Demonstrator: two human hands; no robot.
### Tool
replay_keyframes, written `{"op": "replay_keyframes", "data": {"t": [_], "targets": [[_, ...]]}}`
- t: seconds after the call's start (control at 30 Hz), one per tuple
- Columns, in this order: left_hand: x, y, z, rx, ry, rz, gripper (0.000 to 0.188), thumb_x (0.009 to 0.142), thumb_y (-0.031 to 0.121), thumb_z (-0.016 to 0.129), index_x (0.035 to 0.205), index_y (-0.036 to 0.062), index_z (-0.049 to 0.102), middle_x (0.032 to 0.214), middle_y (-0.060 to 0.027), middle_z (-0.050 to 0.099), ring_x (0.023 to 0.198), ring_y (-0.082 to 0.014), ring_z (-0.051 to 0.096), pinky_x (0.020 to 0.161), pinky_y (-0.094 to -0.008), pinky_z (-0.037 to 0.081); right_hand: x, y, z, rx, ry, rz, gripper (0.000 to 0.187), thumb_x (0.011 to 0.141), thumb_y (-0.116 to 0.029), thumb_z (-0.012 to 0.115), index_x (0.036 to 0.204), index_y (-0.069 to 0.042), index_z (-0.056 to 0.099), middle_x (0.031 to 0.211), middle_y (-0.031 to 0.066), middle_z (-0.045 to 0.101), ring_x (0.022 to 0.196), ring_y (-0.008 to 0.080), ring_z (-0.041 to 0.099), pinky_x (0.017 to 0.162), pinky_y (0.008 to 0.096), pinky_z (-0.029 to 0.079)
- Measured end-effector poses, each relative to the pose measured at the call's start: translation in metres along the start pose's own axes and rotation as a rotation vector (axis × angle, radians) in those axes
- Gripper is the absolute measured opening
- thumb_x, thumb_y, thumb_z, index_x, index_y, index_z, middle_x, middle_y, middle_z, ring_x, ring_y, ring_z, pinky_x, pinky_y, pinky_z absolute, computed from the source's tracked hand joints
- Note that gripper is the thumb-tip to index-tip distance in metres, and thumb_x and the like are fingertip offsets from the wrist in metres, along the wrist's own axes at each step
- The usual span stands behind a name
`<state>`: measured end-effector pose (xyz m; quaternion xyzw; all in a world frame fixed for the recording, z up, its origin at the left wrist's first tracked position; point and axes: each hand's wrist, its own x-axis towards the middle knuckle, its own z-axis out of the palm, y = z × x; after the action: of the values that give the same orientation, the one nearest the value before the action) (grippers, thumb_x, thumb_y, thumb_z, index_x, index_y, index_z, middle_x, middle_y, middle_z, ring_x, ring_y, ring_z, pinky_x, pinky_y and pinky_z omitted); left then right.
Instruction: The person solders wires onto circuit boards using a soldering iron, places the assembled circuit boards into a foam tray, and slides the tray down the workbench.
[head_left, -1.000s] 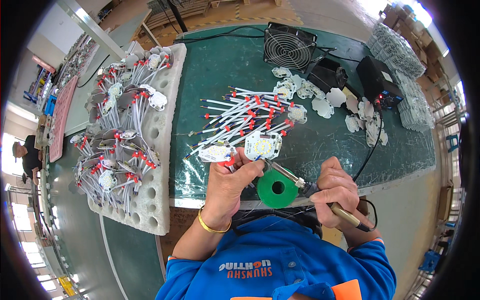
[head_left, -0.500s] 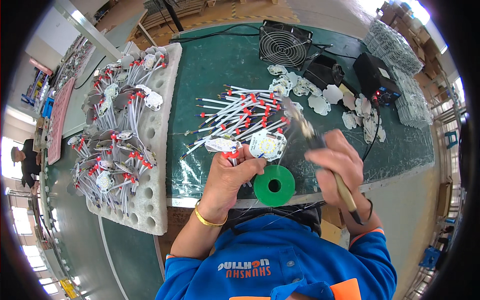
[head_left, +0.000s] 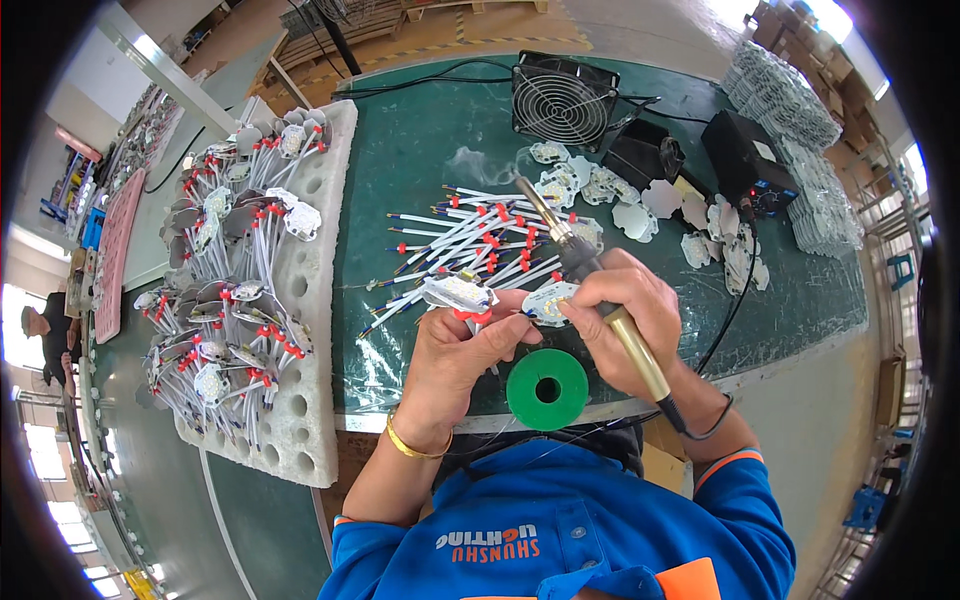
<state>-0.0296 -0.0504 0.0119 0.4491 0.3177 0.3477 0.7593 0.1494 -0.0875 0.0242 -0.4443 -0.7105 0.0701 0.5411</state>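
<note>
My left hand (head_left: 450, 355) is closed around white wires with red connectors, topped by a white LED circuit board (head_left: 459, 292) tilted on its side. My right hand (head_left: 635, 315) grips a soldering iron (head_left: 640, 355), its metal tip pointing up and away over the wires. The right fingertips also touch a second LED board (head_left: 546, 302), which sits by my left fingertips; whether they pinch it is hard to tell. Thin smoke drifts above the iron's tip. Just below the hands, a green spool (head_left: 525, 397) lies at the table's near edge. Loose white wires (head_left: 470, 240) are piled beyond my hands.
To the left, a white foam tray (head_left: 318, 400) bears many wired boards. A black fan (head_left: 563, 103) stands at the back. Loose boards (head_left: 635, 220), a black power unit (head_left: 745, 165) and stacked board panels (head_left: 810, 190) are on the right. The iron's cord runs along there.
My right hand has moved left and turned the iron, so its tip now points up-left and its fingers reach the second board. That board is more tilted. Smoke has appeared.
</note>
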Motion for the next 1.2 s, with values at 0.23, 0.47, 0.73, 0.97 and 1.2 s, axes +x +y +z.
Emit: {"op": "replay_keyframes", "data": {"t": [0.23,0.47,0.73,0.97,1.2], "targets": [[0.0,-0.001,0.004,-0.075,-0.008,-0.06,0.019,0.08,0.009,0.062,0.098,0.0039,0.062,0.076,-0.0057,0.065,0.061,-0.0041,0.051,0.054,-0.0177,0.038,-0.009,0.0,0.012,0.0,0.184,-0.034,0.023,0.064,0.004,0.068,0.078,-0.005,0.052,0.061,0.0056,0.052,0.049,0.0181,0.043,0.042,0.0275,0.034],[-0.003,-0.007,0.015,-0.205,0.047,-0.01,0.015,0.081,0.009,0.061,0.094,0.0039,0.063,0.076,-0.0059,0.065,0.061,-0.0043,0.051,0.054,-0.0176,0.038,-0.017,-0.006,0.018,-0.007,0.302,-0.043,0.023,0.069,0.001,0.069,0.081,-0.005,0.05,0.062,0.005,0.051,0.05,0.016,0.04,0.042,0.0264,0.033],[-0.012,-0.007,0.02,-0.09,0.114,0.085,0.016,0.082,0.01,0.058,0.094,-0.0003,0.061,0.072,-0.0032,0.062,0.062,-0.0029,0.049,0.055,-0.0171,0.038,-0.029,-0.009,0.026,0.029,0.346,-0.024,0.027,0.069,0.001,0.07,0.084,-0.005,0.048,0.062,0.0062,0.049,0.051,0.0145,0.041,0.043,0.0261,0.032],[-0.017,-0.008,0.016,0.048,0.153,0.149,0.019,0.083,0.011,0.058,0.095,-0.0033,0.06,0.071,-0.002,0.061,0.066,-0.0039,0.052,0.059,-0.0187,0.043,-0.035,-0.011,0.024,-0.009,0.251,0.005,0.029,0.067,0.003,0.07,0.086,-0.004,0.048,0.063,0.0071,0.049,0.05,0.016,0.044,0.042,0.0279,0.034],[-0.021,-0.01,-0.001,0.334,0.236,0.272,0.016,0.078,0.003,0.056,0.09,-0.0046,0.062,0.07,-0.0011,0.061,0.064,-0.0028,0.051,0.058,-0.0192,0.042,-0.046,-0.007,-0.022,0.084,0.014,-0.151,0.019,0.078,-0.015,0.057,0.092,-0.005,0.051,0.07,0.0096,0.055,0.056,0.0221,0.048,0.048,0.0334,0.038]]}}
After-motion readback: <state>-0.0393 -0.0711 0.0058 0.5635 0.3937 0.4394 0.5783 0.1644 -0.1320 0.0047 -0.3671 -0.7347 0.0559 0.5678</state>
